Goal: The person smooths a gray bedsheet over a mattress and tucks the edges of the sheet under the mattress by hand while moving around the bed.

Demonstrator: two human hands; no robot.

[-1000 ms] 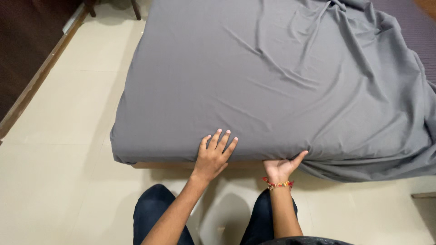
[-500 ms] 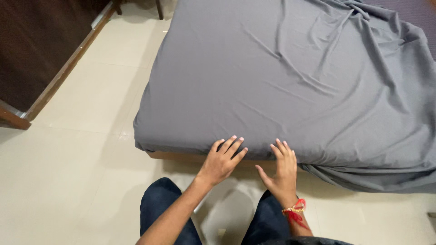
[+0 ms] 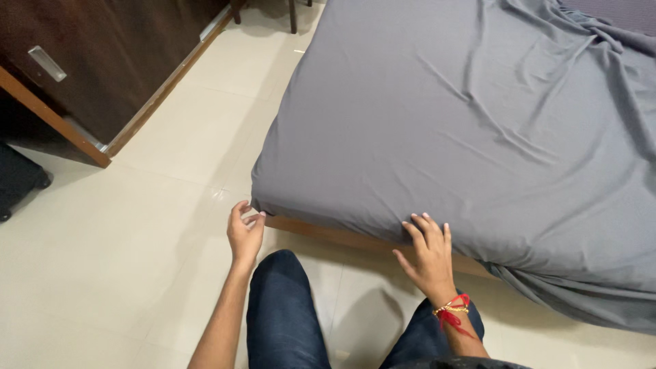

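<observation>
A grey bed sheet (image 3: 471,116) covers a mattress on a low wooden bed frame (image 3: 328,234). My left hand (image 3: 244,231) hovers beside the near left corner of the sheet, fingers curled and apart, just touching or almost touching the fabric. My right hand (image 3: 429,249) lies flat on the sheet's near edge, fingers spread, a red thread and bracelet on its wrist. On the right the sheet hangs loose and wrinkled toward the floor (image 3: 588,301). My legs in dark jeans (image 3: 280,307) are below.
A dark wooden cabinet (image 3: 102,61) with a metal handle stands at the upper left. Cream floor tiles (image 3: 137,225) run between it and the bed. A dark wheeled object (image 3: 17,181) sits at the far left edge. Furniture legs (image 3: 292,14) show at the top.
The view has shifted, so the bed sits further right. My left hand left the sheet's edge and moved left to the corner. My right hand stays on the near edge.
</observation>
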